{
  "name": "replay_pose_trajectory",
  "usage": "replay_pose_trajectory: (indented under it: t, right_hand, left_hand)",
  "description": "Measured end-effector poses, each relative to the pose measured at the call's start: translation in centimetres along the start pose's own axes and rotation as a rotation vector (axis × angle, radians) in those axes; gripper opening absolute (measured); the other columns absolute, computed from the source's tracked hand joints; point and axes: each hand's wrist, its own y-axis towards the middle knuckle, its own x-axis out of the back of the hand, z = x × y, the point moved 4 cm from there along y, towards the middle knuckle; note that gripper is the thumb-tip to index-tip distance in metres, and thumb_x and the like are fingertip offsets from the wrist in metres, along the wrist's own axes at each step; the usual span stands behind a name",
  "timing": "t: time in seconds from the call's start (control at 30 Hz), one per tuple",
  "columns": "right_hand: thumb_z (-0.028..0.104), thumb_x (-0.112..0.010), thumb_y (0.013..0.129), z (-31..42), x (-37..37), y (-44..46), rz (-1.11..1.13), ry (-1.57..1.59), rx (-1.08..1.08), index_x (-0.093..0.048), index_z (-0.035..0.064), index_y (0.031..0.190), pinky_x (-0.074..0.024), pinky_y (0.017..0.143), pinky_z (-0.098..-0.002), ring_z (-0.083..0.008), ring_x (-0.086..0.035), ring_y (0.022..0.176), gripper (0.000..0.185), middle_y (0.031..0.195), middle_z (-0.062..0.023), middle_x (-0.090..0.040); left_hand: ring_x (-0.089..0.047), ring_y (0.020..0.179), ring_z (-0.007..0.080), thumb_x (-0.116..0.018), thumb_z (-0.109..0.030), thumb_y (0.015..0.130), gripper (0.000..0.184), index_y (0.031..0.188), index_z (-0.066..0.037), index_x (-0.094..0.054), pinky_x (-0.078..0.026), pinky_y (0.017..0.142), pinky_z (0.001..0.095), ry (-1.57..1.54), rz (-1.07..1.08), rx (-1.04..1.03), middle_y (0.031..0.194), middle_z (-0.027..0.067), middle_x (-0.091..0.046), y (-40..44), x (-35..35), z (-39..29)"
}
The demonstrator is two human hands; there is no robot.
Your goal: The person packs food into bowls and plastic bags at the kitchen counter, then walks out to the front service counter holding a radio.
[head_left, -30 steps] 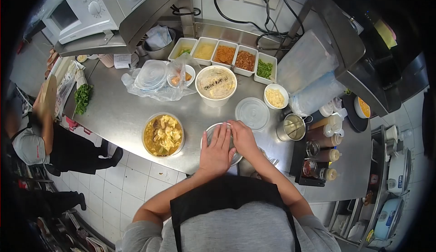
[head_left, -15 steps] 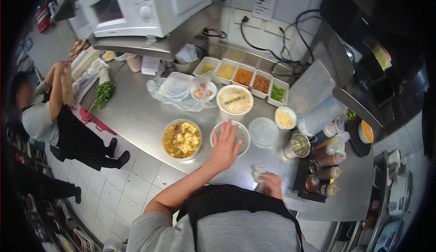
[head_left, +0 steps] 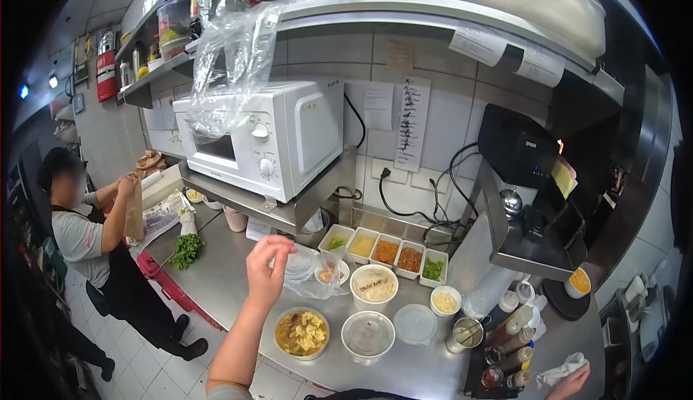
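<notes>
A crumpled white cloth [head_left: 561,370] is gripped in the right hand [head_left: 573,385], well right of the round clear-lidded container [head_left: 367,333], its long axis slanted away rightward. Left of that container, a round tub of yellow-brown egg dish [head_left: 302,333] is set on the steel table [head_left: 426,366]. Beyond and left of the container, the left hand [head_left: 268,267] is raised half-open, fingers loosely curled. Farther back, a white microwave [head_left: 303,133] is borne by a metal shelf [head_left: 292,210].

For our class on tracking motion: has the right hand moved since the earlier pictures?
Yes. The right hand, now with the white cloth, has gone from left of the bottles to their right.
</notes>
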Motion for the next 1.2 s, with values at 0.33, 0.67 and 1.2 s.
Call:
replay_pose_trajectory:
  t: [0.33, 0.67, 1.2]
  right_hand:
    - [0.011, -0.054, 0.083, 12.9, -8.0, 3.4, 0.797, 0.499, 0.230, -0.045, -0.0037, 0.120, -0.0237, 0.103, -0.0324, -0.0217, -0.037, 0.122, 0.041, 0.124, -0.0129, -0.043]
    - [0.011, -0.061, 0.074, 59.2, -5.0, -3.1, 0.810, 1.039, 1.413, -0.061, 0.0013, 0.095, -0.0446, 0.082, -0.0341, -0.0275, -0.056, 0.094, 0.023, 0.102, -0.0150, -0.057]
    - [0.042, -0.070, 0.066, 86.2, -29.6, -4.6, 0.545, 0.306, 1.098, -0.024, 0.0144, 0.138, -0.0272, 0.104, -0.0464, -0.0410, -0.018, 0.129, 0.090, 0.142, -0.0108, -0.026]
  left_hand:
    - [-0.058, 0.076, 0.0226, -0.052, -0.002, 0.083, 0.010, 0.081, 0.001, -0.061, -0.045, 0.069, 0.0290, 0.039, -0.174, -0.639, 0.082, 0.0114, -0.059, 14.8, 2.2, -8.2]
    - [-0.047, 0.109, 0.0307, -0.049, -0.015, 0.087, 0.025, 0.110, -0.006, -0.054, -0.039, 0.091, 0.0408, 0.206, -0.250, -0.746, 0.114, 0.0130, -0.050, 33.0, 3.0, -7.4]
    - [-0.032, 0.126, 0.0262, -0.045, -0.039, 0.087, 0.050, 0.130, -0.015, -0.038, -0.017, 0.102, 0.0601, 0.783, 0.025, -0.382, 0.132, 0.0067, -0.038, 39.0, 9.8, 2.8]
